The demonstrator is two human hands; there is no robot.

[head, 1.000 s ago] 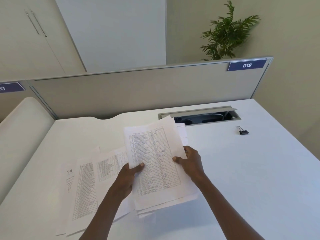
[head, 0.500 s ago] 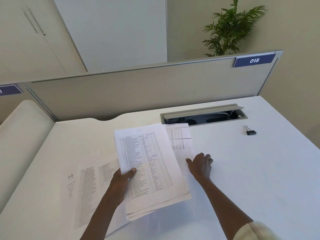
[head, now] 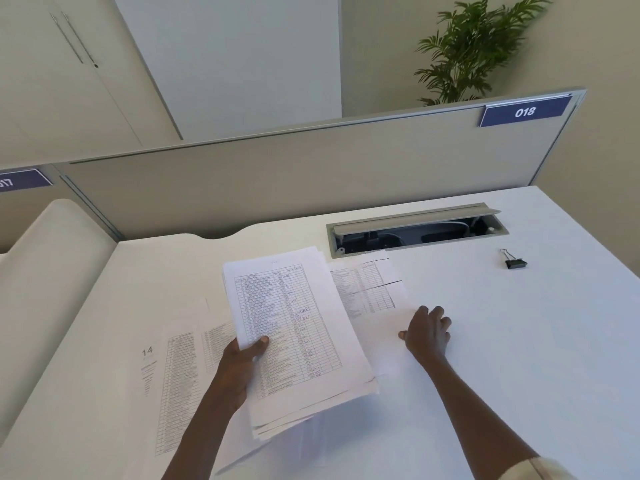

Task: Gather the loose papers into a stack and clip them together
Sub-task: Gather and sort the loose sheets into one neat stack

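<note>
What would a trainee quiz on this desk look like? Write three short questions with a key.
1. True or false: the binder clip is already fastened on the held stack.
2. Which hand grips the stack? A) left hand B) right hand C) both
3. Fill in: the right hand rests flat on a loose ____ lying on the desk.

Key: 1 false, the clip lies alone near the cable tray. 2 A. 3 sheet, just right of the stack.
</note>
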